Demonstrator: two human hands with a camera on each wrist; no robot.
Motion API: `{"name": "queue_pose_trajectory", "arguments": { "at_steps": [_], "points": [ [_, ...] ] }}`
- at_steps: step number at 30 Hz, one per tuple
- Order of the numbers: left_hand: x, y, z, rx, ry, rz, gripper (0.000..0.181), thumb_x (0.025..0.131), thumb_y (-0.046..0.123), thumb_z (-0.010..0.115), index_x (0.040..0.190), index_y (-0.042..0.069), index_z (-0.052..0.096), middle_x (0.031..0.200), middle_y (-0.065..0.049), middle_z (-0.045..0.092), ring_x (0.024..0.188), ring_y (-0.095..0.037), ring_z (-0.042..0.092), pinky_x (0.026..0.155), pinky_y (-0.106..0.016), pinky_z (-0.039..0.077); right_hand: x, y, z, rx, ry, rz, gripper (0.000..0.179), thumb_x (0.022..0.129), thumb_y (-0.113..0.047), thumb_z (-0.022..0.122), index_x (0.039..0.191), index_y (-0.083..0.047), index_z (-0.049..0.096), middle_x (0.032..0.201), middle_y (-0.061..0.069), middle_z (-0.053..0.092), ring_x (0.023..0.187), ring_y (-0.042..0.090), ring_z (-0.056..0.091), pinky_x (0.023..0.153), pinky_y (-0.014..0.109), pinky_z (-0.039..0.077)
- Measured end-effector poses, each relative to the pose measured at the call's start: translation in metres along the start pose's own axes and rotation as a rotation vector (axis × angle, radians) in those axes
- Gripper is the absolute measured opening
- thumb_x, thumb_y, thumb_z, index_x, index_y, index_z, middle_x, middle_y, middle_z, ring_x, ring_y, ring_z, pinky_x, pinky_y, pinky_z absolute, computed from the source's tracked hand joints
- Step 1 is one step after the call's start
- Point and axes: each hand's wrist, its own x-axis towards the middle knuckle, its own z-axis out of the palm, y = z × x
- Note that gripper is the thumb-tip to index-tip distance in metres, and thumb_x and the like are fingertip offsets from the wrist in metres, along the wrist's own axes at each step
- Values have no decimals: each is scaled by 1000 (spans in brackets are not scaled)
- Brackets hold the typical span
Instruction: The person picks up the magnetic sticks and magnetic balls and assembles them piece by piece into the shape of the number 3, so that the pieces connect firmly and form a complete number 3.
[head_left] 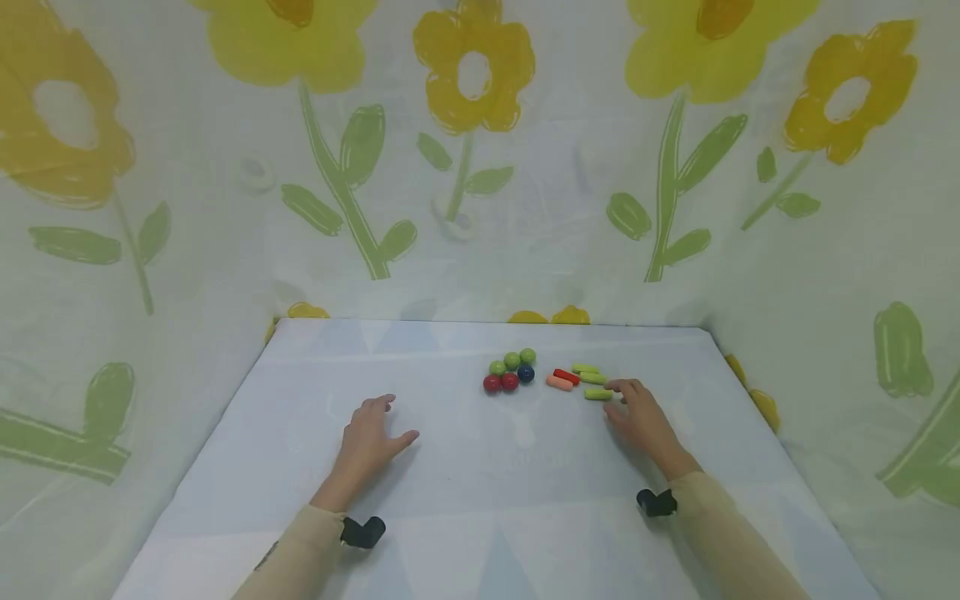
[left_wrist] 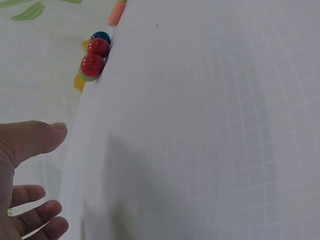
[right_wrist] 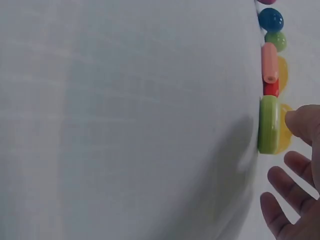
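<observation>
A white tabletop patterned with pale blue-grey triangles (head_left: pixel 465 467) is carrying two small groups toward its far edge. Three glossy light-green balls (head_left: pixel 512 361) are sitting behind two glossy dark-red balls (head_left: pixel 510 382) and a glossy dark-blue ball (head_left: pixel 526 373). To their right, a salmon-pink cylinder (head_left: pixel 559 383), a red cylinder (head_left: pixel 567 377) and three light-green cylinders (head_left: pixel 597 394) are lying.

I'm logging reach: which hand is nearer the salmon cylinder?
Right. The right hand is close, to the right of the salmon cylinder; the left hand is farther, to its left.
</observation>
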Motion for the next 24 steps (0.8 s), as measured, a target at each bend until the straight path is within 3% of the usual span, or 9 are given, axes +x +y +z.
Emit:
{"name": "queue_pose_trajectory", "arguments": {
  "at_steps": [3,7,15,24],
  "points": [
    [0,5,-2,-106,-13,-2,58,84,28,83,129,-1,60,114,-16,64,107,-35,59,90,-52,49,6,2,0,32,-2,-16,37,98,-12,68,132,-5,56,135,22,51,116,38,57,97,54,49],
    [0,9,-2,-154,-22,6,43,85,22,82,120,4,65,108,-11,66,103,-30,60,91,-48,49,10,3,1,60,-9,-19,34,98,-8,65,131,-5,58,134,22,52,114,38,58,95,53,49],
    [-6,17,4,-174,-49,-34,54,85,27,83,128,4,61,104,-7,65,102,-28,60,90,-47,49,18,8,2,81,-77,44,23,98,-7,63,121,-6,65,122,17,60,108,33,60,93,50,49],
    [-11,19,4,-160,-33,-12,51,84,25,84,126,4,63,104,-7,65,101,-27,61,90,-47,49,17,3,6,135,-131,33,17,95,-7,69,112,-7,68,110,10,67,99,28,61,87,45,52]
  ]
}}
